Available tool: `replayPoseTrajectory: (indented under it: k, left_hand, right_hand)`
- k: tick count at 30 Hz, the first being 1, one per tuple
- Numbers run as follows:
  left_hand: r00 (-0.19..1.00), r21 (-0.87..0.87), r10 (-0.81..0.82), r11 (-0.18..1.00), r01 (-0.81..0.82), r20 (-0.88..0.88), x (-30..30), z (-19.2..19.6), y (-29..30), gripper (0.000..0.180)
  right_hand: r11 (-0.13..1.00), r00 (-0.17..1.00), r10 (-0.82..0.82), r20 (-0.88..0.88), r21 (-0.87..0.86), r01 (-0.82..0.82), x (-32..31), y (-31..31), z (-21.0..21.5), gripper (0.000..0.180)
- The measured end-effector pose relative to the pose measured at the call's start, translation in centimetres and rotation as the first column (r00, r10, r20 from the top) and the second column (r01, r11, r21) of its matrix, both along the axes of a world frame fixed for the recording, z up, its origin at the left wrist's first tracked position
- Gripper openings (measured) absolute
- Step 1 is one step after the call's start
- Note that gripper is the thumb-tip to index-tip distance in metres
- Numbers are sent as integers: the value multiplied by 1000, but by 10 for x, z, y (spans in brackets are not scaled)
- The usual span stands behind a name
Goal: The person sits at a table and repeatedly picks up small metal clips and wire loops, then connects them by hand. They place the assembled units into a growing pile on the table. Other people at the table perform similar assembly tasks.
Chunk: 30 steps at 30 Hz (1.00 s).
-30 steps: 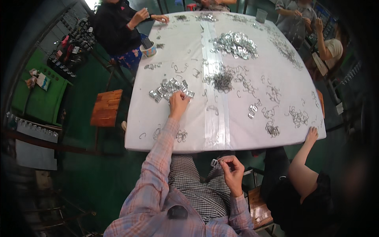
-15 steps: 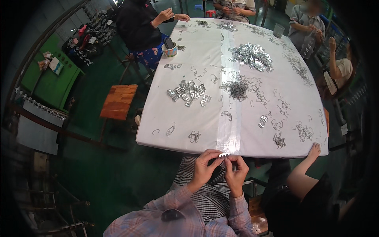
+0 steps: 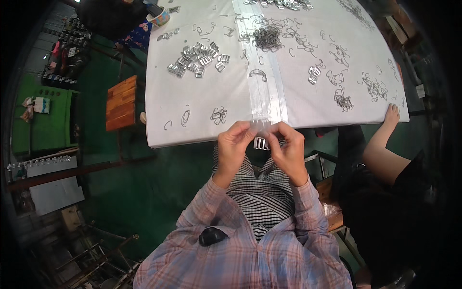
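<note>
Just off the near edge of the table, a shiny slotted metal buckle (image 3: 261,143) is pinched between my two hands. My left hand (image 3: 235,148) has thumb and fingers pressed together at the buckle's left side. From the right, my right hand (image 3: 288,150) grips it with thumb and forefinger. A greyish, blurred part shows between the fingertips above the buckle; its kind is unclear. On the tabletop beyond my left hand lie a small cluster of bent wire hooks (image 3: 218,115) and a looped wire piece (image 3: 186,116).
The white-covered table (image 3: 211,91) carries a heap of metal buckles (image 3: 197,60), a dark pile of wire hooks (image 3: 267,38) and scattered hooks. At right, another person's hand (image 3: 393,113) rests on the table edge. A wooden stool (image 3: 121,103) stands left; a paper tub (image 3: 159,18) sits at the far left corner.
The view has tipped down toward my lap, so the table sits higher in the picture. The buckle has turned and now shows its slotted face below my fingertips; both hands still hold it.
</note>
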<state>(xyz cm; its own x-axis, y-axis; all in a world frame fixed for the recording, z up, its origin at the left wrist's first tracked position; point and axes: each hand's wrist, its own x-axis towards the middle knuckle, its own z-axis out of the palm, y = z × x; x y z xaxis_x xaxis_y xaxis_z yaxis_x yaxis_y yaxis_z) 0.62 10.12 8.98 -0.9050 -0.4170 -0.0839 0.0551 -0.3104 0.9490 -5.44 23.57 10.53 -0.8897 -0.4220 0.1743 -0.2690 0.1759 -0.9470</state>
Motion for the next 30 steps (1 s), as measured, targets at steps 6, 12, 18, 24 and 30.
replayPoseTrajectory:
  k: [6,12,18,24,30]
  left_hand:
    - [998,-58,50,997,-52,-39,3,-6,-6,14]
    - [994,-71,42,996,-49,-105,20,-14,-10,16]
    - [993,-136,61,988,-75,-99,25,0,-13,16]
    - [988,-157,101,981,-118,-113,30,11,-15,17]
    - [985,-144,125,979,-142,-119,33,8,-16,17]
  right_hand:
    - [996,997,80,16,34,-80,-8,-3,3,4]
    - [948,944,316,98,-79,-309,-17,5,-5,11]
    - [983,985,-167,-34,65,169,-124,-30,-65,15]
    - [782,962,-229,-151,559,274,-205,-110,-94,20]
    - [690,985,-149,-92,703,170,-217,-127,-83,18]
